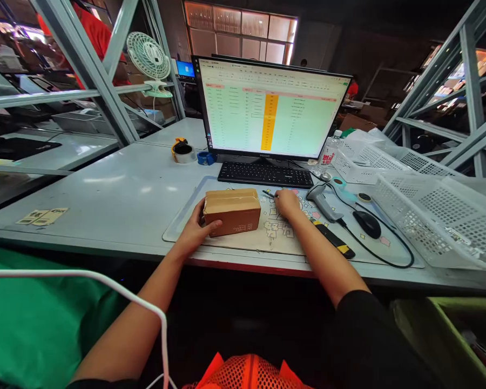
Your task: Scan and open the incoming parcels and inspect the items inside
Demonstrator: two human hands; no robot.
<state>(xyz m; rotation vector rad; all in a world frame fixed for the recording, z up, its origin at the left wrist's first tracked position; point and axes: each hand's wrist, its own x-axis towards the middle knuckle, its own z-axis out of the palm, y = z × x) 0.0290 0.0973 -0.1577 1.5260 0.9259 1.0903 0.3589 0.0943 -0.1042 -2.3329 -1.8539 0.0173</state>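
Note:
A small brown cardboard box (237,220) with tape along its top rests on the desk mat, with printing on its near side. My left hand (196,227) grips the box's left end, thumb across the near side and fingers behind. To the right of the box, my right hand (287,203) is closed around a dark pen (269,194), whose end juts out to the left above the mat. The right fingers are partly hidden by the hand itself. A grey barcode scanner (323,203) lies just right of that hand, and a black-and-yellow utility knife (332,239) sits beside the forearm.
Behind the box stand a keyboard (265,174) and a monitor (271,111) showing a spreadsheet. A mouse (366,223) and white plastic baskets (441,216) are on the right. Tape rolls (185,154) lie at the back left. A white cable (105,278) crosses the lower left.

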